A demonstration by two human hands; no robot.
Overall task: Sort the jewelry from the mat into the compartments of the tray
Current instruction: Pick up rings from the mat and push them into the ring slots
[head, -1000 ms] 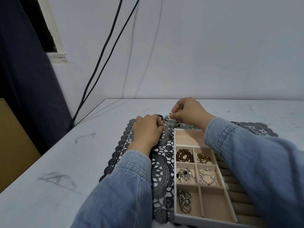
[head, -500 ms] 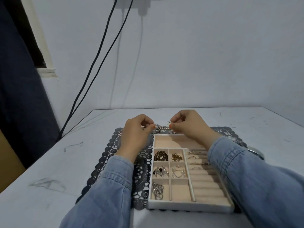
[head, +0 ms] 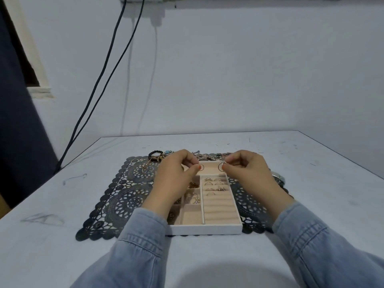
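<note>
- Since half a second ago, both hands have drawn back from the unsorted jewelry [head: 207, 156] at the far edge of the mat [head: 124, 196]. They have also parted and now sit over the far end of the tray [head: 204, 229].
- Left hand [head: 178, 173]: thumb and forefinger are pinched on the left hoop earring [head: 201, 167], with the other fingers curled.
- Right hand [head: 247, 169]: the same pinch holds the right hoop earring [head: 220, 167], at about the same height as the left.
- Key relation: both hoops hang just below the fingertips, side by side but apart, above the far compartment [head: 211, 170].
  - That compartment's long axis runs left to right across the tray, and the two hoops line up along it.
  - Neither hand is clearly nearer, since the compartment lies directly under both.
  - Judgement: a short, straight lowering should be enough, with no sideways travel.
- Appearance: each earring is a thin wire circle, open side towards the camera and dark against the beige lining. The clasps are too small to make out.
- Tray contents: several rings sit in the ring rolls [head: 220, 201] on the right. The small compartments on the left hold mixed pieces and are partly hidden by the left hand.
- Remaining work: a black bead bracelet [head: 154, 153] and other pieces lie on the mat beyond the tray, so sorting is judged incomplete.
- The mat lies flat on the counter [head: 62, 235].
</note>
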